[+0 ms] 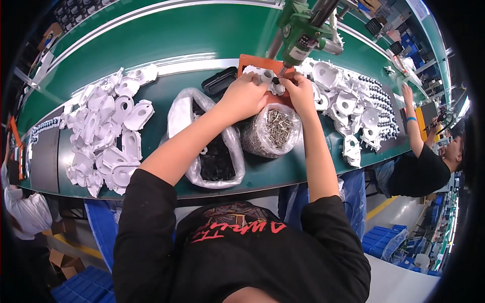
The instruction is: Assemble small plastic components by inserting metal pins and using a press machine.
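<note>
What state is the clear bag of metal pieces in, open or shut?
Open: the clear bag gapes at its mouth, showing silvery metal pieces inside.

Hands point(246, 97) point(301, 95) partly hide the white part point(268, 77) — the upper edge crops the green machine point(302, 40).

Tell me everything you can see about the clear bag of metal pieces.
The clear plastic bag looks soft and bulging, its open mouth facing upward, filled with slim, silvery metal pieces. It rests on the green bench, right of a bag of black parts. Whether the right forearm touches it is unclear.
</note>
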Motion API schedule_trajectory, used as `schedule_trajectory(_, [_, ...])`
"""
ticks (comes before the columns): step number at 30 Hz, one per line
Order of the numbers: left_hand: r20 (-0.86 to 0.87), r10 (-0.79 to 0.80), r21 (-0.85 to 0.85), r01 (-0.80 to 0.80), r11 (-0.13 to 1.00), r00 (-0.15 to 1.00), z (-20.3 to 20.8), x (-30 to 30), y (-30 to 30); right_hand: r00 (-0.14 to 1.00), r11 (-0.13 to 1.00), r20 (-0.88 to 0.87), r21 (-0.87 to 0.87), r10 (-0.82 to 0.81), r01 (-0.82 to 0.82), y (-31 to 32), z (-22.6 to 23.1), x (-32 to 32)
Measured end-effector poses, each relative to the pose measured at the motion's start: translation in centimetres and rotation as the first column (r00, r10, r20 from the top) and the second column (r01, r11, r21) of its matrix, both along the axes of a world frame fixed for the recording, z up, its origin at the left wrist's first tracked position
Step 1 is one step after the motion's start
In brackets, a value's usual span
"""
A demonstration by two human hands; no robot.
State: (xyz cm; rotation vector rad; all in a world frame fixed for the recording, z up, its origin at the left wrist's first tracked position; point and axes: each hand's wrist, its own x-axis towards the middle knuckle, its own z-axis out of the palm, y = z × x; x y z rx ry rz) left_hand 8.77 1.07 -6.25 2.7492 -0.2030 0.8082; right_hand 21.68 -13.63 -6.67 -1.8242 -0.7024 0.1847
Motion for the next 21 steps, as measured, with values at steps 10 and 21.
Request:
schedule_trajectory(10, [-0.052,0.017,0.022,-0.016,1.000,0.998,0.0,-0.2,0.0,0.999,0.999,0.033,-0.042,-0.005,0.006,0.3,0.8,-0.8])
schedule_trajectory(21, [-0.068,0.008,0.044,-0.005,0.999,0.998,-0.1,0.1,0.0,0.841,0.971,0.540,-0.222,0.045,0.091,0.1,0.0,-0.6])
